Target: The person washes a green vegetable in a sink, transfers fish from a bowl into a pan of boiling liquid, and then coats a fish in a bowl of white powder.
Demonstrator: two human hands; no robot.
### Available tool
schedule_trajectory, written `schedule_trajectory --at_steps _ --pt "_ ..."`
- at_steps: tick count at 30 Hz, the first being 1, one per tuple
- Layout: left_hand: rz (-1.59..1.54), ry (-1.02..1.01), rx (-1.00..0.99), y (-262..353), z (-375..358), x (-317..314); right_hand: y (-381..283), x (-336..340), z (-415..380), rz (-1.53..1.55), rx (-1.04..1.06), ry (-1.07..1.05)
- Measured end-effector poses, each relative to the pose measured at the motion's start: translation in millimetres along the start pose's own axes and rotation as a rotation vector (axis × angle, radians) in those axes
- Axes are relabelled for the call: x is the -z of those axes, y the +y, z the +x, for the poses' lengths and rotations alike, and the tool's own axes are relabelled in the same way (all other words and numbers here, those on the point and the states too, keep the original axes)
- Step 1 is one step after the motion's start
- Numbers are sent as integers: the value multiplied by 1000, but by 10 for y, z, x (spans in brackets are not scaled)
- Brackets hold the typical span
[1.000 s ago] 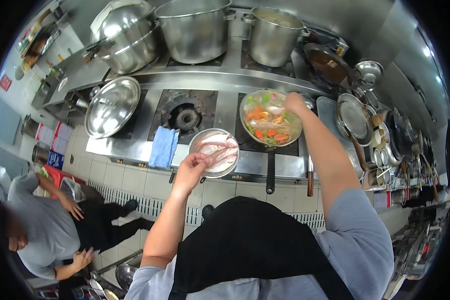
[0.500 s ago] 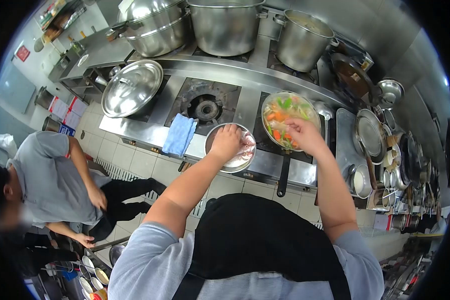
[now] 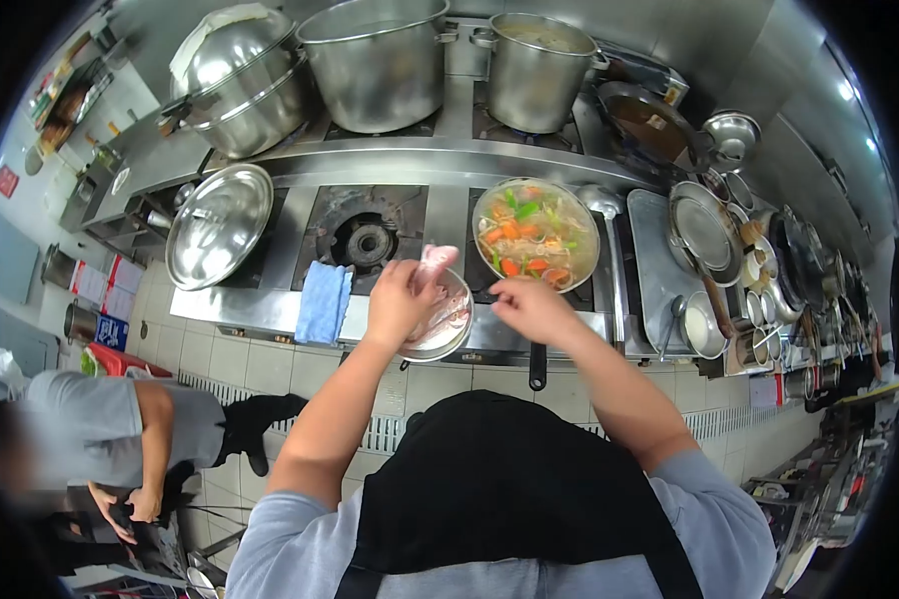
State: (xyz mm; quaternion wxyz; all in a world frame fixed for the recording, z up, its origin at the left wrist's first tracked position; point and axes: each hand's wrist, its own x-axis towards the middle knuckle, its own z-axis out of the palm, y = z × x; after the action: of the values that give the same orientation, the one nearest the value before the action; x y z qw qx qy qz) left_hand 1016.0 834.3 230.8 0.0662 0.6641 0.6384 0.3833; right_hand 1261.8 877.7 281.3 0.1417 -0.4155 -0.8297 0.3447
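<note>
A cook's left hand (image 3: pixel 402 297) pinches pale raw fish (image 3: pixel 436 262) above a round steel bowl (image 3: pixel 448 324); the right hand (image 3: pixel 529 304), loosely curled beside it, holds nothing, and the slippery fish could drop.

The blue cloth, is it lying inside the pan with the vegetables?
No, the blue cloth lies on the steel stove edge left of the metal plate, apart from the pan.

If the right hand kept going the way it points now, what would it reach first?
The right hand points left toward the metal bowl of raw meat that the left hand holds, so probably the bowl's rim first, though depth is unclear.
</note>
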Motion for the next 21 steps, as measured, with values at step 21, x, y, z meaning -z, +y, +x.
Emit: schedule_trajectory --at_steps 21 --pt "-1601 -357 1049 340 -396 220 -707 214 278 -473 266 192"
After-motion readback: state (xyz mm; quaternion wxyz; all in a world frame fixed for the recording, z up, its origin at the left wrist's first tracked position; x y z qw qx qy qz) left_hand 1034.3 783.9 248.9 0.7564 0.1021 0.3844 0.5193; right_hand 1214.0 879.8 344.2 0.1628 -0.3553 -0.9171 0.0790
